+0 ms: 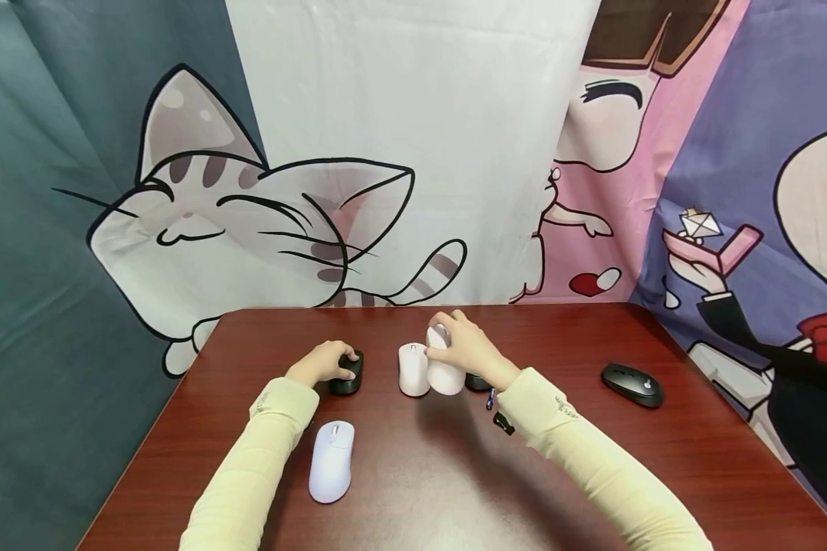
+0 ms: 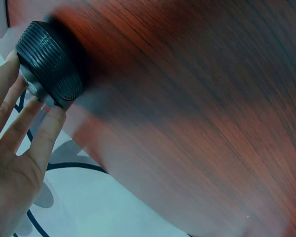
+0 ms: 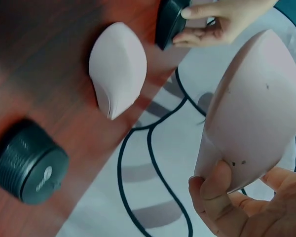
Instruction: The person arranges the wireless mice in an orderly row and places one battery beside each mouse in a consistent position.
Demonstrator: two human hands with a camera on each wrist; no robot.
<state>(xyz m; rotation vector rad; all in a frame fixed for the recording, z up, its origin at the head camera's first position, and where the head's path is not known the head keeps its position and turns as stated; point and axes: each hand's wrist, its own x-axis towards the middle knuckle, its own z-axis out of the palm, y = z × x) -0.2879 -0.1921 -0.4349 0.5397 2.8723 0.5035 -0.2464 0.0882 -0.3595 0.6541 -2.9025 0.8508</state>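
Observation:
My left hand [image 1: 324, 363] grips a black computer mouse [image 1: 345, 383] at the left of the table. In the left wrist view, fingertips pinch the ribbed black mouse [image 2: 52, 61] along its sides. My right hand [image 1: 467, 346] holds a white computer mouse [image 1: 446, 379] tilted up above the tabletop, fingers and thumb on its sides. Small dark spots mark this white mouse [image 3: 259, 103] in the right wrist view. Just left of it, a second white mouse [image 1: 413, 371] lies on the table. Behind the right wrist, another black mouse [image 1: 478, 383] is partly hidden.
A third white mouse [image 1: 331, 463] lies nearer the front left. Far to the right rests a flatter black mouse [image 1: 632, 385]. Beside the right cuff are a small dark item [image 1: 503, 423] and a small blue one [image 1: 491, 399]. A printed cat curtain [image 1: 386, 115] hangs behind the table.

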